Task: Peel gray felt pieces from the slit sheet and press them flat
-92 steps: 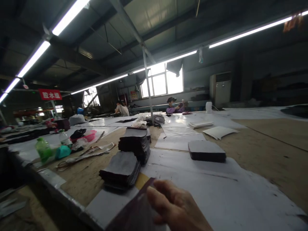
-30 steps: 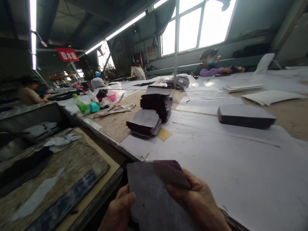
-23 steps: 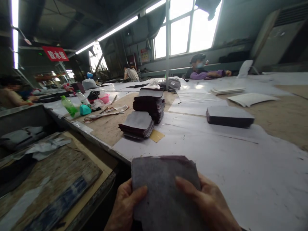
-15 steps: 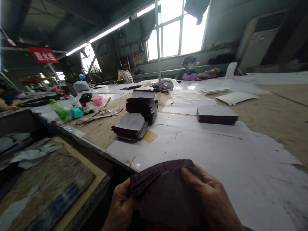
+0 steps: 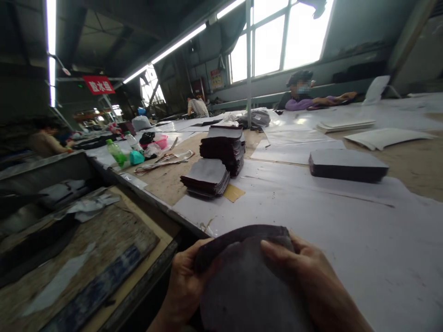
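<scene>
A bundle of dark grey and maroon cut pieces (image 5: 249, 281) sits bent between both my hands at the table's near edge. My left hand (image 5: 183, 288) grips its left side, thumb and fingers wrapped round the edge. On the right, my right hand (image 5: 311, 281) is closed over the top. On the table beyond lie a low stack of the same pieces (image 5: 206, 177), a taller stack (image 5: 223, 147) behind it, and a flat block-like stack (image 5: 346, 164) to the right.
White paper sheets (image 5: 311, 216) cover the worktable. A green bottle (image 5: 116, 153), a teal object and a pink tub stand far left. A lower wooden bench (image 5: 86, 258) lies left of me. People work at the far side (image 5: 302, 94) and far left.
The bundle was held flat with its grey face up, then fanned at its edge; now it is bowed into a curve between my hands. The view swung slightly.
</scene>
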The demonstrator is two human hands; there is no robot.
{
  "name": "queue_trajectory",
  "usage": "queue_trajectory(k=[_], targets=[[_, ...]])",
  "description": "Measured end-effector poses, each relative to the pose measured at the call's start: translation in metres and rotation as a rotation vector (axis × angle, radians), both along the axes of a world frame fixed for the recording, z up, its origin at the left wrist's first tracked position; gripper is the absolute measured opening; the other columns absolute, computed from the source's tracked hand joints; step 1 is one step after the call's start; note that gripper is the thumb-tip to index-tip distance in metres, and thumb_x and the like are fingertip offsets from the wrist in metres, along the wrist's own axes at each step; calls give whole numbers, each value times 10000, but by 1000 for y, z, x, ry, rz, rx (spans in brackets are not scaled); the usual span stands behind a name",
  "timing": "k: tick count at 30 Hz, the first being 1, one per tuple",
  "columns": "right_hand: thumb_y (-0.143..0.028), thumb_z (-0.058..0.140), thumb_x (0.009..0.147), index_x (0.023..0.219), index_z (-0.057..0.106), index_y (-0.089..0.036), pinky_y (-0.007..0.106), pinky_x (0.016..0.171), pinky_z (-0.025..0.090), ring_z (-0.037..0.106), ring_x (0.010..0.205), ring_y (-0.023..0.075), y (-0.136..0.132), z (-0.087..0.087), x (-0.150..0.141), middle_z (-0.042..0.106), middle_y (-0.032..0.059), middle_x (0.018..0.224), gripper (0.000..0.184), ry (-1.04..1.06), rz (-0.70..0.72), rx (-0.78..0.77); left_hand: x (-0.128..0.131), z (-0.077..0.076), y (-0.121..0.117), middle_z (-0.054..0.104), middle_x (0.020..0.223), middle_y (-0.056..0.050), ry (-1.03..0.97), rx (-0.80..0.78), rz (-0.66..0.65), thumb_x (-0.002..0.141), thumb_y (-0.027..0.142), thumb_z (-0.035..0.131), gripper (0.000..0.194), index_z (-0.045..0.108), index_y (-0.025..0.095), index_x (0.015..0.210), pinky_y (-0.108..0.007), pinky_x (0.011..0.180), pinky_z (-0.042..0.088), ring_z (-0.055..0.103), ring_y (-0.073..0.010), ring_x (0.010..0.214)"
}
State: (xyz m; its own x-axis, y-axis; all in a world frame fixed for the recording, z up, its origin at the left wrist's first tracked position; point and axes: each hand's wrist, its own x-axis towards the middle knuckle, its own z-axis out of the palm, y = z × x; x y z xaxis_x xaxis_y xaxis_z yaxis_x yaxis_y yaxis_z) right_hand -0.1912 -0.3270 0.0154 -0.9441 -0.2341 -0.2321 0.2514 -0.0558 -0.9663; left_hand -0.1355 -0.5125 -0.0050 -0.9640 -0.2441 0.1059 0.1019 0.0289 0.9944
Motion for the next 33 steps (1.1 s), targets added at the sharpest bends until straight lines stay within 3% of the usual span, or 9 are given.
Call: queue_trajectory(k=[2, 4, 8, 11, 15, 21, 24, 29, 33], targets=[[-391, 709, 597, 813, 673, -137, 281, 522, 487, 625, 554, 202, -9, 3, 0, 677, 58, 623, 335, -203, 135, -211, 6, 5, -8, 712, 829, -6, 74, -127, 79, 664, 215, 724, 227, 715, 203, 890, -190, 679, 486, 634, -155, 742], [-354, 727, 585, 801, 679, -138, 280, 567, 492, 628, 600, 198, -18, -1, 3, 678, 53, 642, 310, -191, 125, -277, 10, 8, -15, 717, 819, -7, 83, -134, 156, 617, 190, 755, 240, 720, 203, 855, -201, 703, 492, 643, -165, 753], [-348, 764, 562, 791, 687, -180, 247, 578, 478, 606, 655, 171, -30, -19, 4, 692, 24, 741, 295, 77, 68, -165, 11, 7, -27, 719, 769, -45, -75, 274, 92, 570, 199, 765, 273, 710, 157, 834, -253, 637, 513, 649, -184, 667], [-352, 768, 560, 800, 687, -190, 232, 553, 467, 596, 637, 158, -32, -25, 1, 688, 12, 720, 302, 66, 70, -152, 12, 5, -27, 718, 833, -88, -216, 520, -20, 547, 180, 755, 360, 692, 125, 897, -306, 651, 524, 660, -219, 692], [-310, 786, 513, 784, 675, -173, 257, 519, 473, 607, 555, 169, -31, -21, -2, 689, 23, 677, 324, -186, 67, -294, 13, 2, -22, 710, 863, -111, -314, 489, 16, 540, 199, 775, 411, 678, 118, 930, -346, 654, 525, 657, -246, 721], [-325, 770, 544, 818, 652, -157, 301, 531, 488, 627, 548, 200, -30, -16, -4, 696, 46, 699, 343, -265, 138, -231, 13, -4, -24, 685, 772, -109, -344, 448, -1, 563, 229, 771, 473, 641, 87, 995, -416, 691, 505, 643, -284, 732], [-380, 749, 565, 890, 643, -175, 277, 567, 487, 632, 624, 190, -28, -11, -11, 696, 28, 740, 399, -109, 156, -124, 14, -6, -27, 678, 770, -104, -365, 454, 21, 560, 229, 772, 477, 634, 88, 995, -421, 686, 501, 638, -288, 729], [-425, 701, 575, 982, 639, -196, 304, 747, 485, 621, 858, 213, -30, -2, -23, 688, 43, 936, 471, 324, 43, 275, 19, -7, -28, 668, 713, -76, -356, 344, 26, 572, 265, 769, 376, 670, 93, 891, -314, 583, 481, 602, -202, 616], [-389, 695, 595, 1024, 638, -207, 350, 827, 448, 601, 914, 226, -37, 2, -23, 673, 51, 999, 470, 685, 150, 515, 22, -4, -28, 643, 689, -34, -303, 176, -11, 599, 285, 753, 277, 689, 112, 806, -235, 552, 436, 551, -141, 599]])
